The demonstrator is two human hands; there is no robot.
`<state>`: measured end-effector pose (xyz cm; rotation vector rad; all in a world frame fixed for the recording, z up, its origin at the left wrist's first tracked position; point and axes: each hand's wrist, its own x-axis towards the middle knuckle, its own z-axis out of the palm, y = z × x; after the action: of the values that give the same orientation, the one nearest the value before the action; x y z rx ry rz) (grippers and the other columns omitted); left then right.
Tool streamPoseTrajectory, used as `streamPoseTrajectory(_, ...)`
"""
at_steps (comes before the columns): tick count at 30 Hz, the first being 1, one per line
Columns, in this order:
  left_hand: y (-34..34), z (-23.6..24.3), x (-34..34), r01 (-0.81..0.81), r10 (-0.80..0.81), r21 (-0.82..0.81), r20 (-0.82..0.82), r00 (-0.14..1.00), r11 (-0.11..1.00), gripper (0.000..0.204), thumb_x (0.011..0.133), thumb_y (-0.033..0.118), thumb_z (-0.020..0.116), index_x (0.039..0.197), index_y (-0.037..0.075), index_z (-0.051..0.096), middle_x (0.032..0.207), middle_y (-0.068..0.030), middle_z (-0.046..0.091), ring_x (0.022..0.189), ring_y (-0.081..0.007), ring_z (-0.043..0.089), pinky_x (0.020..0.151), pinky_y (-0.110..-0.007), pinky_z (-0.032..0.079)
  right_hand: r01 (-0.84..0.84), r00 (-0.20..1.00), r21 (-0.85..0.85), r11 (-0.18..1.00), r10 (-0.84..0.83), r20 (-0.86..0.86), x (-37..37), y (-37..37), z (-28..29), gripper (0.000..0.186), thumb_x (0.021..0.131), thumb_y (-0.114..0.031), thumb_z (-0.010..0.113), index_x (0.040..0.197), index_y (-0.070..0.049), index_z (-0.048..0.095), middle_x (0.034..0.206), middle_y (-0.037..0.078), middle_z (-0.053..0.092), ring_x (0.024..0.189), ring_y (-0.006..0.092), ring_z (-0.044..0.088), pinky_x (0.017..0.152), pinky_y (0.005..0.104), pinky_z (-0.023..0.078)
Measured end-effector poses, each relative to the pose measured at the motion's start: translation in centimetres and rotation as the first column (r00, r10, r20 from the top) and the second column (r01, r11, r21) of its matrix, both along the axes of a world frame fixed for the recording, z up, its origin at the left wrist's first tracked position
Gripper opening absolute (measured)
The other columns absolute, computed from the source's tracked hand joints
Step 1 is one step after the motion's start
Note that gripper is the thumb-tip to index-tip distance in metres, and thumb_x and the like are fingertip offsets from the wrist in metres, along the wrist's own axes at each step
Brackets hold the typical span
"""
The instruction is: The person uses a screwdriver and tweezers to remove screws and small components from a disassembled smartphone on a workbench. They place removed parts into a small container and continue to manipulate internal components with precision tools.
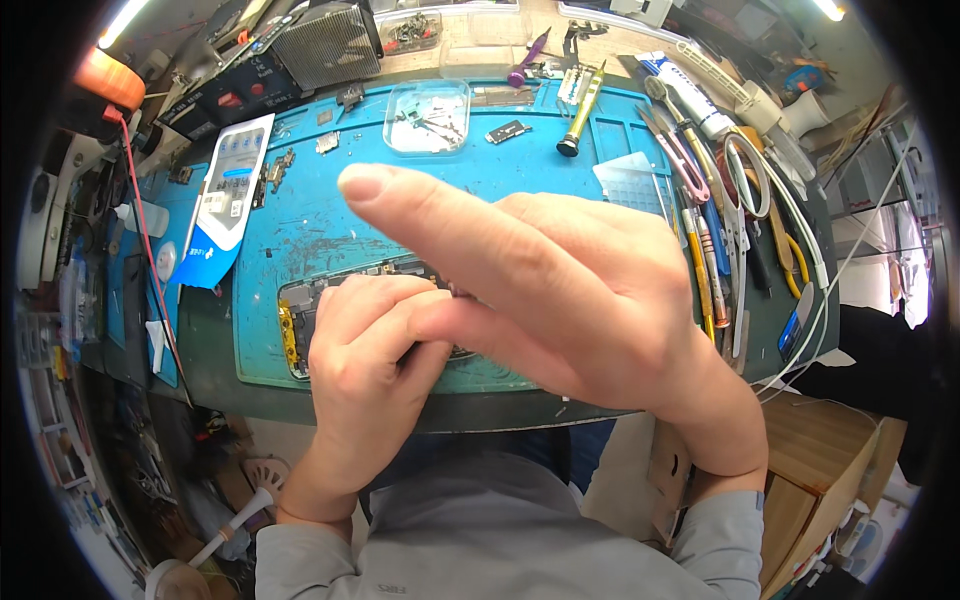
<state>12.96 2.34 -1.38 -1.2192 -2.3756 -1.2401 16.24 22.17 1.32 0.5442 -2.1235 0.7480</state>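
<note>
An opened phone (296,322) lies on a blue work mat (300,225), its inner boards showing at the left end; most of it is hidden by my hands. My left hand (365,360) rests on the phone with fingers curled, pressing it down. My right hand (560,285) is raised close to the camera above the phone, forefinger stretched out to the upper left, thumb and other fingers pinched low near the phone. Whether it holds a small part or tool, I cannot tell.
A clear dish (428,117) of small parts sits at the mat's far edge. A yellow screwdriver (582,108), scissors (745,185), tweezers and pens lie at the right. A white and blue package (230,195) leans at the left. A grey finned block (328,42) stands at the back.
</note>
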Motion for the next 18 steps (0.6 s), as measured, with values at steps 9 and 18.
streamPoseTrajectory(9,-0.1,-0.1,-0.1,-0.017,0.016,-0.024,-0.042,0.999,1.000,0.019,0.083,0.003,0.083,0.100,0.007,0.076,0.100,-0.0041,0.075,0.092,-0.0268,0.068,0.082,-0.040,0.048,-0.094,0.987,0.039,0.995,0.088,0.138,0.9,0.4,1.8,0.053,0.087,-0.004,0.078,0.139,0.003,0.071,0.085,0.009,0.075,0.062,0.0184,0.065,0.055,0.0330,0.053)
streamPoseTrajectory(18,0.1,0.1,-0.2,-0.008,0.007,-0.024,-0.049,0.999,1.000,0.017,0.085,0.005,0.082,0.101,0.007,0.077,0.100,-0.0040,0.075,0.091,-0.0270,0.068,0.082,-0.041,0.049,-0.101,0.989,0.004,0.995,0.100,0.106,0.8,0.5,1.5,0.061,0.085,-0.008,0.077,0.145,-0.004,0.069,0.077,0.005,0.065,0.061,0.0185,0.063,0.055,0.0336,0.052)
